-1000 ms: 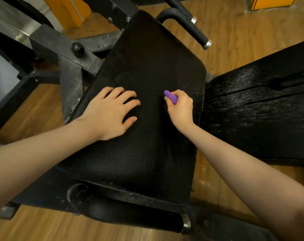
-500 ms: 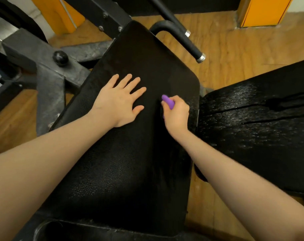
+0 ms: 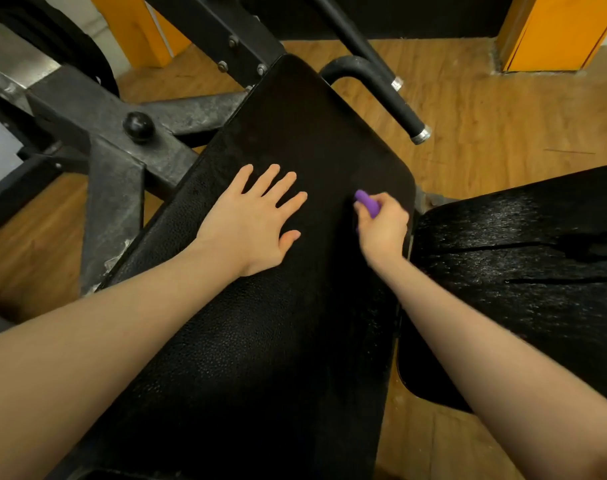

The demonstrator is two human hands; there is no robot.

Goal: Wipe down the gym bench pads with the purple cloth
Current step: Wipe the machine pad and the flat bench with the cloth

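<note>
A long black textured bench pad (image 3: 278,341) runs from the bottom of the view up to the middle. My left hand (image 3: 253,223) lies flat on it with fingers spread and straight. My right hand (image 3: 381,226) grips a small bunched purple cloth (image 3: 366,201) near the pad's right edge; only a purple tip sticks out past the fingers, the rest is hidden in the fist. A second black pad (image 3: 520,271) lies to the right, its surface glistening.
A grey steel frame (image 3: 118,168) with a black knob (image 3: 138,126) stands left of the pad. A black handle bar with a chrome end (image 3: 399,109) juts out past the pad's far right corner. Wooden floor (image 3: 503,116) surrounds the bench; orange panels stand at the back.
My left hand went from curled fingers to flat and spread on the pad. My view and both hands shifted further up the pad; the right hand keeps its grip on the cloth.
</note>
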